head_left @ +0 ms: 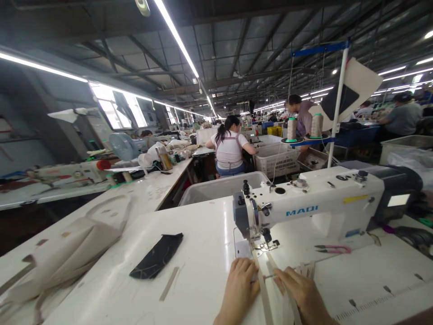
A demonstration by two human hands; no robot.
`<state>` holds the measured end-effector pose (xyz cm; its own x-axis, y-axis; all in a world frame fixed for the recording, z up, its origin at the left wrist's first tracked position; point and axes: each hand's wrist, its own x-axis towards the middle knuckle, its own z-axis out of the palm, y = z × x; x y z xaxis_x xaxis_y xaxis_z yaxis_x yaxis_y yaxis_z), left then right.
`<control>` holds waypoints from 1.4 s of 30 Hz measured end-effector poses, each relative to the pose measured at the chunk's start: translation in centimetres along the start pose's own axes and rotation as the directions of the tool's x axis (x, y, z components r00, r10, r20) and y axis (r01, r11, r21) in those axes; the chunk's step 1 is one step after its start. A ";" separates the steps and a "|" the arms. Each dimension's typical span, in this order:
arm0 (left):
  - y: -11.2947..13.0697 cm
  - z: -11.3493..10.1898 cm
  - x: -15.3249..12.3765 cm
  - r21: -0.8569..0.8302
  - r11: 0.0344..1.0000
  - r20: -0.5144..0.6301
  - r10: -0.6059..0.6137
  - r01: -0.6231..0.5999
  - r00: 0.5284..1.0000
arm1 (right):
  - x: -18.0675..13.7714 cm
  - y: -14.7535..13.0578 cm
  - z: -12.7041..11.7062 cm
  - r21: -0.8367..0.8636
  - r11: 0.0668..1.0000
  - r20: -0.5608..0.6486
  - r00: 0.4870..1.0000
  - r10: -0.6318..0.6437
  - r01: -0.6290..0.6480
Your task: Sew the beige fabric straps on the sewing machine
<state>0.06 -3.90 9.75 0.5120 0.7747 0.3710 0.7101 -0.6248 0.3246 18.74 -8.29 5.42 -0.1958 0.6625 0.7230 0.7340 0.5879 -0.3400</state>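
Observation:
A white sewing machine (314, 205) stands in front of me, its presser foot lit by a small lamp. A long beige fabric strip (265, 295) runs from under the presser foot toward me. My left hand (241, 282) lies at the strip's left side with curled fingers, its thumb against the strip. To the right, my right hand (301, 289) pinches another length of beige strip, whose end hangs down below the fingers. Several short strip ends (307, 269) lie behind the right hand. Pink-handled thread snips (334, 249) rest on the table beneath the machine arm.
Left of the machine lie a dark fabric piece (157, 256) and a narrow strip scrap (169, 284). A beige bag-like piece (81, 246) covers the left table. Behind stand a grey bin (223, 183), a seated person (229, 149) and a thread stand with cones (291, 130).

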 end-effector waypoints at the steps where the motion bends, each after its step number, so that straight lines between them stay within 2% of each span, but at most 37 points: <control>1: 0.0 0.0 0.0 -0.004 1.000 -0.003 0.000 0.000 1.000 | -0.1 0.0 0.2 0.000 1.000 0.009 1.000 0.009 -0.009; 6: -0.2 0.0 -0.1 -0.013 1.000 -0.025 0.005 -0.006 1.000 | -0.2 0.5 1.2 -0.023 1.000 0.016 1.000 -0.002 0.003; 14: -0.4 0.4 -0.2 0.010 1.000 -0.043 0.018 -0.018 0.999 | -0.1 0.5 0.8 -0.079 0.996 0.012 0.999 -0.051 0.051; 23: -0.4 0.9 -0.6 0.040 0.998 -0.077 0.059 -0.056 0.995 | -0.8 0.8 1.7 -0.050 0.996 -0.070 0.994 -0.081 0.078; 28: -0.2 0.9 -0.8 0.042 0.998 -0.087 0.057 -0.053 0.995 | -1.1 0.6 1.8 -0.023 0.996 -0.041 0.995 -0.088 0.087; 36: -0.5 1.5 -0.9 0.018 1.000 -0.062 0.019 -0.018 0.998 | -0.9 0.3 0.2 -0.015 0.993 0.041 0.993 -0.115 0.115; 42: -0.2 1.4 -0.7 0.046 0.997 -0.027 0.064 -0.063 0.998 | -0.5 -0.3 -1.4 -0.003 0.996 0.093 0.992 -0.085 0.086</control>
<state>0.22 -4.15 8.20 0.5433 0.7302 0.4142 0.6981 -0.6670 0.2602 19.52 -9.42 6.02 -0.3172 0.6500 0.6906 0.7161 0.6415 -0.2749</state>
